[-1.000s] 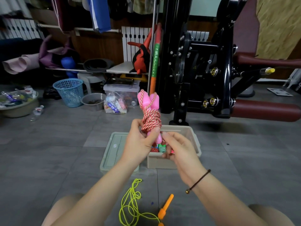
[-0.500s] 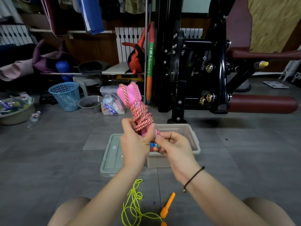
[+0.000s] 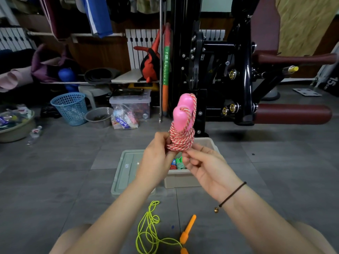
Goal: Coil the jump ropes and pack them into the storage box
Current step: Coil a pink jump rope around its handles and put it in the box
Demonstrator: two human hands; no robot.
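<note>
The pink jump rope [image 3: 181, 139] is up in front of us, held just above the storage box [image 3: 209, 143]. The red-and-white cord is wound tight round its two pink handles [image 3: 180, 116], which poke up out of the wraps. Our left hand [image 3: 156, 158] grips the bottom of the bundle, fingers curled round it. Our right hand [image 3: 207, 165] pinches at the lowest wrap with thumb and forefinger, so we reckon we're tucking the loose end in.

This one's basically coiled and just needs securing and dropping in. The box already holds a few wound ropes [image 3: 177, 163], blue, green and red as far as we can see past our hands. Its lid [image 3: 126, 169] lies on the floor just beside it, on the left.

What's left is the yellow-green rope [image 3: 148, 228] with an orange handle [image 3: 188, 230], sprawled loose on the floor between our knees. Nothing blocks the open box. A big black gym machine [image 3: 238, 70] stands behind it, and a blue basket [image 3: 70, 107] sits well off to the left.
</note>
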